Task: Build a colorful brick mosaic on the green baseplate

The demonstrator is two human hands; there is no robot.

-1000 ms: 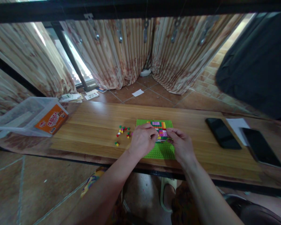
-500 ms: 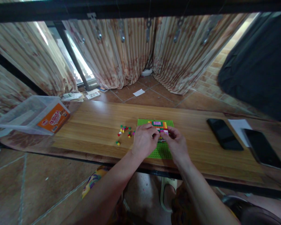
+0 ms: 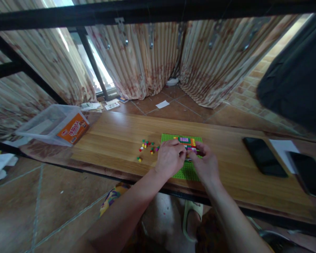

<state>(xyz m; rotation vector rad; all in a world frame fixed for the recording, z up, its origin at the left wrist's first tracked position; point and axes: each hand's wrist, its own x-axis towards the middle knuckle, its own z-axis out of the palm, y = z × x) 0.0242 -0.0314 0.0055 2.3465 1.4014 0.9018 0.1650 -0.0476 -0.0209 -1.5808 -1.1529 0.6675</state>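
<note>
A green studded baseplate [image 3: 186,173] lies on the wooden board, carrying a block of colourful building bricks [image 3: 184,140] in pink, orange, yellow, red and white. Over the left side of these bricks is my left hand [image 3: 171,159], its fingers curled in a pinch; whatever is between the fingertips is hidden. My right hand [image 3: 207,164] is closed at the bricks' right edge, thumb and fingers touching them. Both hands cover part of the bricks and the plate. Just left of the plate, several small loose bricks [image 3: 145,145] are scattered, and a green and yellow pair [image 3: 139,159] sits nearer the front edge.
At the board's left end stands a clear plastic box [image 3: 47,135] with an orange label. To the right lie a black phone [image 3: 264,156], a white paper [image 3: 283,149] and a second dark phone [image 3: 309,174]. A dark metal bar [image 3: 158,15] crosses above.
The camera view has turned slightly left, so everything sits further right in the picture. Both hands stay at the bricks with only small finger movements.
</note>
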